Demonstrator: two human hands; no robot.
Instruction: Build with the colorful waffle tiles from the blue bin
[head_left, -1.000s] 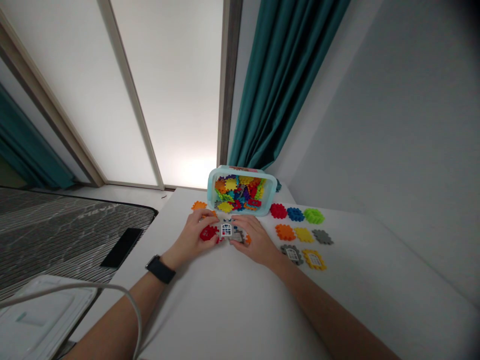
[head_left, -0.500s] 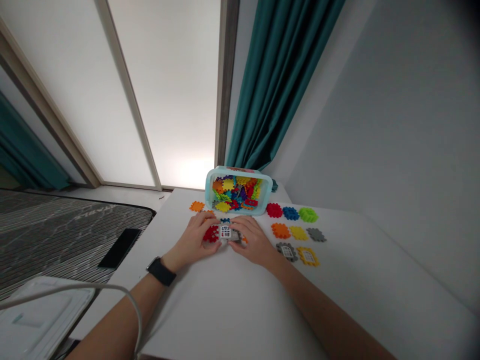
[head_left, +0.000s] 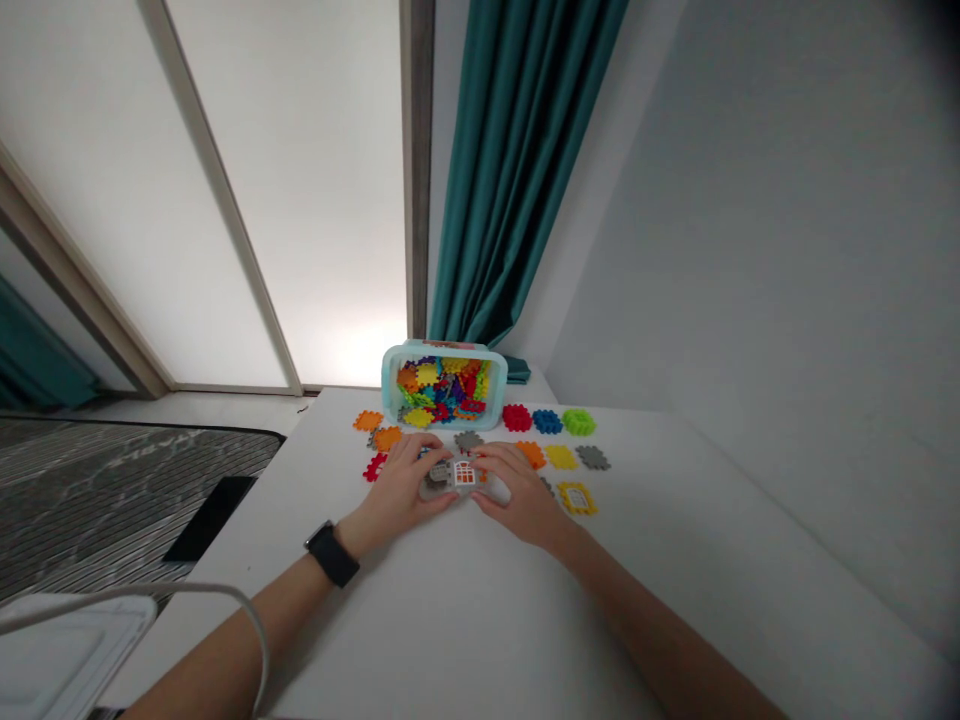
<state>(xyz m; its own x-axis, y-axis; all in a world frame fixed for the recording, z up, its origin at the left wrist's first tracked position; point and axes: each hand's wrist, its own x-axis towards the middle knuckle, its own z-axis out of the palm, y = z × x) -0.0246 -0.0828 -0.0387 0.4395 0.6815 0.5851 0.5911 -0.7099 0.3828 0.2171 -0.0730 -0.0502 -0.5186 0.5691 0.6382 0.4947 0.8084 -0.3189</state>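
In the head view, the left hand [head_left: 409, 490] and right hand [head_left: 517, 495] meet over the white surface [head_left: 450, 620], fingers and thumbs curled to a narrow gap. Between their fingertips sits a white lattice piece [head_left: 465, 472], apparently held from both sides; a grey piece [head_left: 437, 477] lies just beside it, partly hidden by the left hand. Whether the two are joined, I cannot tell.

Beyond the fingertips lies a toothed grey tile [head_left: 469, 440], with the pale blue tub [head_left: 387, 388] of mixed tiles behind. A red tile [head_left: 373, 467] shows beside the left hand; a yellow window tile [head_left: 577, 498] lies to the right of the right hand.

The step in hand looks like lining up or working the lattice piece with both hands. The next move seems to call for steady, even fingertip pressure, without nudging the neighbouring tiles.
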